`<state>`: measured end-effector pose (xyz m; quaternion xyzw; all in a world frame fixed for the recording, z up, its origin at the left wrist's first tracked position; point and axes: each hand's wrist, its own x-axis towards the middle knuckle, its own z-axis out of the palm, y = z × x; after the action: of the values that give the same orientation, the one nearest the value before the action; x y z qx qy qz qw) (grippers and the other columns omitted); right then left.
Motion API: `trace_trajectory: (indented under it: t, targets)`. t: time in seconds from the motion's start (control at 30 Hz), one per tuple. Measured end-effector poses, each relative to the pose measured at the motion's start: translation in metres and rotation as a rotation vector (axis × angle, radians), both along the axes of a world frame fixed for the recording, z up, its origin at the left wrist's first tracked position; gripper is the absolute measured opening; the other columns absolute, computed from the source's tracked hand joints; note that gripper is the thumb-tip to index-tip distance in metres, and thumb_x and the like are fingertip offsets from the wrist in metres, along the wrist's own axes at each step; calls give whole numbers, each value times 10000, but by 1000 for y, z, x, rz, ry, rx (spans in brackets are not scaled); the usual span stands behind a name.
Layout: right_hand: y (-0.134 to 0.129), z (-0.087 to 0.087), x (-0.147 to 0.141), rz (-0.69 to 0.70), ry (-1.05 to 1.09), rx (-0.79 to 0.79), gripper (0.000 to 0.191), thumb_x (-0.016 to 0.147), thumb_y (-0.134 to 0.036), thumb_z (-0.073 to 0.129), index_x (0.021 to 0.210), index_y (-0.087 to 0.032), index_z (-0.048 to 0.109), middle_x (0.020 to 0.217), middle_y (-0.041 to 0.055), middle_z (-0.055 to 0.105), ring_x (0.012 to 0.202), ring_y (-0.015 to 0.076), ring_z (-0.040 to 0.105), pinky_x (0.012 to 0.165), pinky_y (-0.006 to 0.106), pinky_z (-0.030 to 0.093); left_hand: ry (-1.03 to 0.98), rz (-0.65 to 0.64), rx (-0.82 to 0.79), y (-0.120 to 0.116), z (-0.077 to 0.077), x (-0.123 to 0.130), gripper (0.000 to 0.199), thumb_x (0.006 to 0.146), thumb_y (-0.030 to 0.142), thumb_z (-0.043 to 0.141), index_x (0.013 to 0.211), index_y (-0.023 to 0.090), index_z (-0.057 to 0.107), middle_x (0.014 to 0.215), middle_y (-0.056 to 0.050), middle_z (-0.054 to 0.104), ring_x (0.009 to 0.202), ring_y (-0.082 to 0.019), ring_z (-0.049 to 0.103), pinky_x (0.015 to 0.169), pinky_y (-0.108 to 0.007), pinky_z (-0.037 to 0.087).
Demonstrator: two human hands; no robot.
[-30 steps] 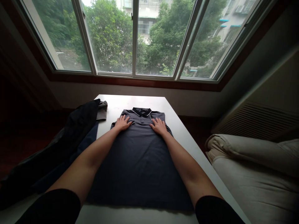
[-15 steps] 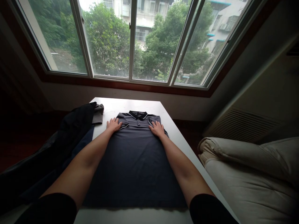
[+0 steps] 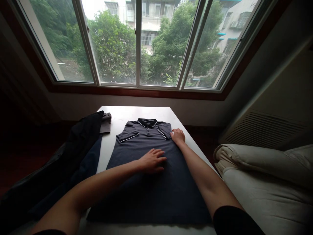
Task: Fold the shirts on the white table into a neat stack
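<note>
A dark grey-blue polo shirt lies flat, front up, its black collar toward the window and its short sleeves folded in over the front, edged in white piping. My left hand is over the middle of the shirt's chest, fingers spread and pointing right; whether it touches the cloth I cannot tell. At the shirt's right edge, beside the right sleeve, is my right hand. Its fingers are loosely bent and a little apart, touching the edge of the cloth. My forearms cover parts of the shirt's sides.
The white table carries the shirt. Dark clothes with a grey piece at the end lie heaped along the left side. A beige cushioned seat stands to the right. Beyond the table are a wall and a window.
My left hand has left the left sleeve and moved right and nearer, over the shirt's chest. My right hand has shifted outward to the shirt's right edge. The left sleeve now shows fully.
</note>
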<state>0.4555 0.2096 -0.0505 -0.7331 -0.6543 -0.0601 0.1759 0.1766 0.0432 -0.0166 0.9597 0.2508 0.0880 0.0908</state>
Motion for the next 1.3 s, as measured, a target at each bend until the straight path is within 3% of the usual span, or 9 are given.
trace_trajectory:
  t: [0.1,0.2,0.4,0.53,0.67,0.8,0.97,1.13,1.3]
  targets:
    - [-12,-2,9,-21,-22,-33,341,1026,-354,462,1198,-211,720,1214,184,649,1195,316,570,967,405,483,-33,-258,-39,-63,6,31,677,1018,596,480,1589,239,410,1675,-131,343,1566,-334,257,1258,-586,204]
    - [-19,1,18,-24,21,-140,361,1043,-326,402,1240,-246,694,1174,169,691,1086,303,647,911,412,498,-27,-360,-70,-109,13,44,690,1040,599,424,1624,237,358,1703,-132,282,1584,-326,221,1264,-595,184]
    - [-21,12,41,-44,85,-230,384,1020,-419,446,1180,-229,739,1160,172,737,1081,322,686,884,395,495,16,-465,-104,-150,24,21,700,1039,579,428,1640,231,341,1707,-125,272,1588,-329,209,1257,-583,228]
    - [-18,13,46,-84,161,-231,522,1005,-582,460,1261,-199,706,1210,176,721,1135,325,667,906,377,496,9,-493,-87,-160,27,3,650,1043,517,451,1627,248,355,1705,-106,285,1577,-321,244,1253,-544,255]
    - [-12,7,36,-123,121,-108,673,950,-605,568,1439,-143,566,1342,226,628,1257,357,573,1001,426,462,-4,-419,-74,-158,30,27,543,1033,449,482,1539,254,458,1458,-119,586,1306,-293,576,1058,-438,465]
    - [1,8,22,-157,144,-115,548,919,-556,623,1263,-134,677,1372,244,574,1324,391,486,1084,494,397,39,-394,-48,-153,27,76,511,1028,438,493,1505,258,458,1127,-95,705,968,-251,705,773,-369,505]
    - [21,25,9,-119,389,-238,272,813,-272,712,1072,-190,692,1186,144,682,1148,298,605,955,364,468,180,-448,-149,-157,12,116,391,1011,489,511,1337,278,555,972,-37,733,808,-230,726,574,-338,434]
    - [25,47,-2,-94,491,-213,199,800,-210,706,981,-190,627,992,82,695,919,212,634,751,251,475,112,-497,-105,-159,7,118,220,959,346,592,1161,270,633,946,-10,717,847,-214,702,601,-331,430]
    - [23,67,-26,-35,658,-189,218,857,-244,702,1018,-198,563,828,8,641,673,128,565,574,189,434,-48,-476,44,-154,24,92,261,968,359,604,1210,276,658,1236,-75,661,1048,-243,648,744,-358,497]
